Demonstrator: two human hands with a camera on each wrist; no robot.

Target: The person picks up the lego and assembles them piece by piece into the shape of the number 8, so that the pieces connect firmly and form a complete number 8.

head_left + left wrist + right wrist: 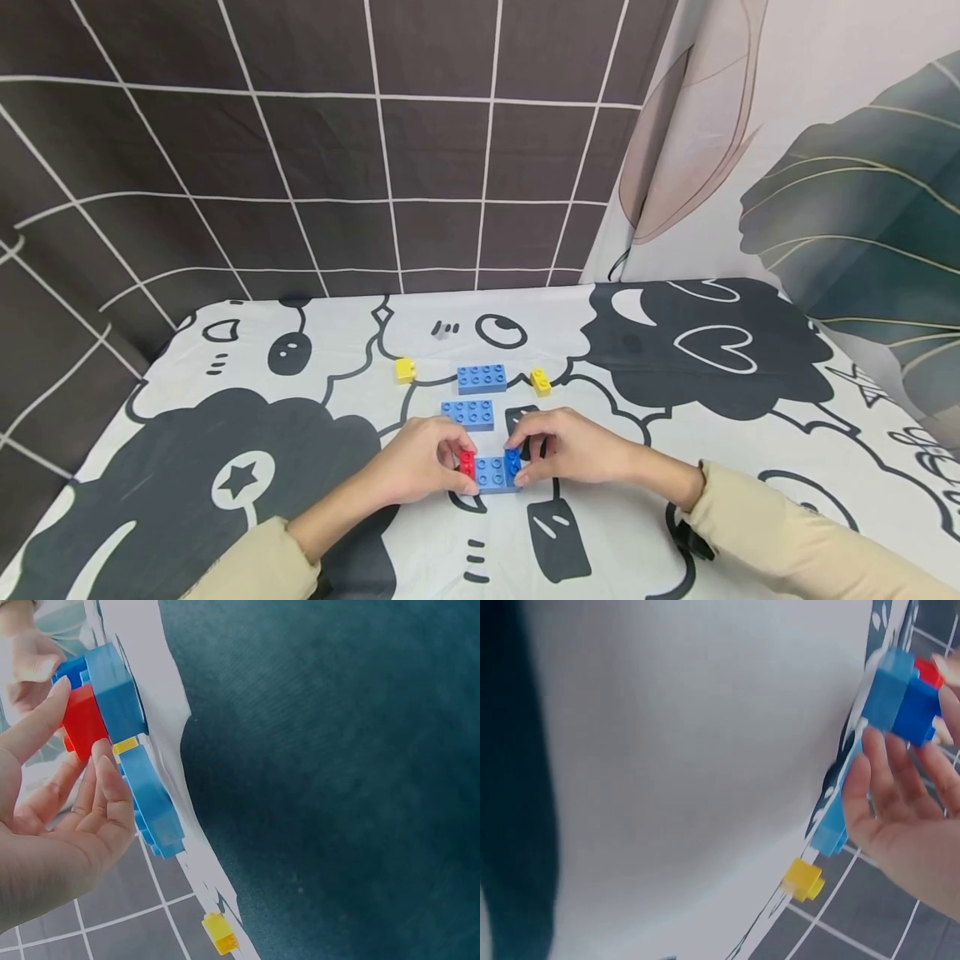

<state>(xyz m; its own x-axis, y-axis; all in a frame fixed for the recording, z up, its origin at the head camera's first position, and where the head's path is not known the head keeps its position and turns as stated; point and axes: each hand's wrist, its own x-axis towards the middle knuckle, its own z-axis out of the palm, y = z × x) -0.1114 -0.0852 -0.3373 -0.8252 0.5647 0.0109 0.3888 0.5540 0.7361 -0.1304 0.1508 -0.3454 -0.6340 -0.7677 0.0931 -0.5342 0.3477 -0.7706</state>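
Observation:
My left hand [420,461] pinches a small red toy brick [467,464] between thumb and fingers, at the left end of a light blue studded brick [492,475]. At the opposite end, thumb and fingers of my right hand [579,447] grip a dark blue brick [512,465]. Both small bricks sit on top of the light blue one, whose middle studs show between them. The left wrist view has the red brick [85,718] against the light blue brick's top side. Whether either small brick is fully pressed down, I cannot tell.
Two more light blue bricks [482,379] lie one behind the other beyond my hands. A yellow brick [405,371] is to their left and another yellow brick [540,382] to their right. Everything lies on a patterned black-and-white cloth [427,550]; a dark gridded curtain [435,150] hangs behind.

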